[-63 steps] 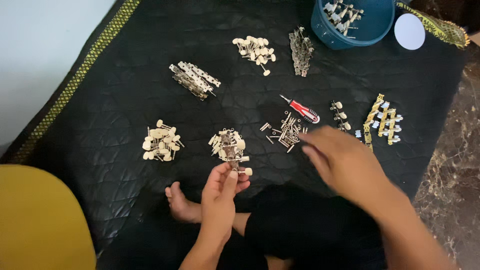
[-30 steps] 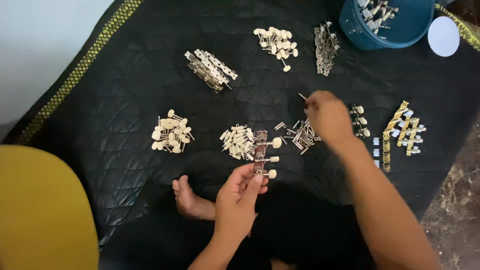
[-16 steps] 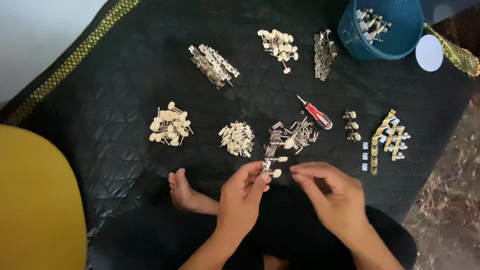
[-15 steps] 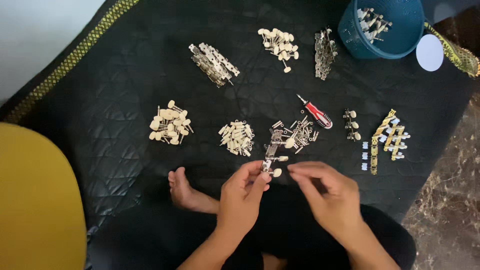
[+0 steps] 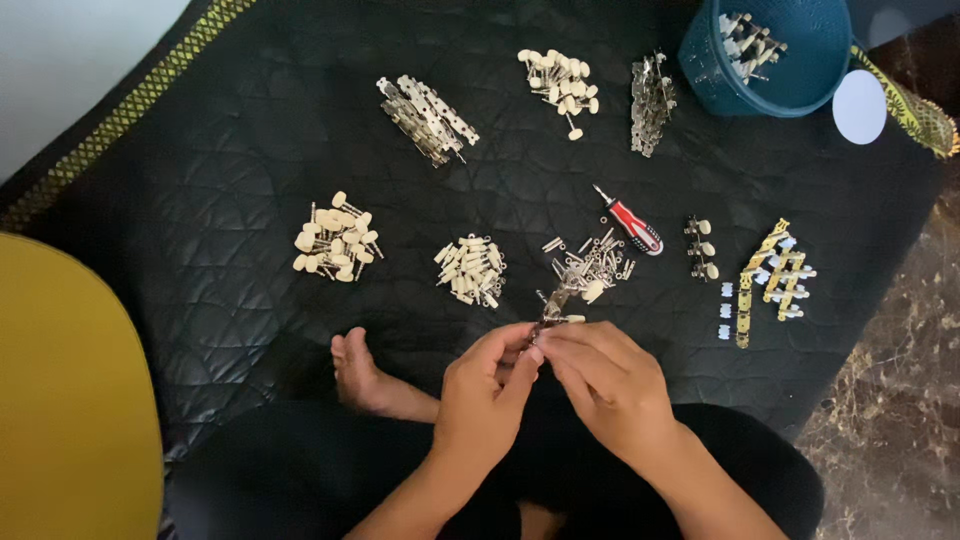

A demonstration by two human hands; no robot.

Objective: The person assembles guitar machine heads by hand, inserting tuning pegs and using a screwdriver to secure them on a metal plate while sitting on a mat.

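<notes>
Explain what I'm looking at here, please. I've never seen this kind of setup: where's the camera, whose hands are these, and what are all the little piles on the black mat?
There is no machine. One camera, worn on a person's head, looks down at that person's own two bare hands; this is the only view.

The person sits on a black quilted mat, one bare foot showing. The left hand and right hand meet in front, pinching a small metal strip with cream knobs between them.

On the mat lie sorted piles: cream-knobbed pegs, smaller cream pieces, loose metal bits, metal plates, more knobbed pegs and a stack of metal parts. A red-handled screwdriver lies beside them, gold-coloured strips to the right, and a blue tub holds more parts.
</notes>
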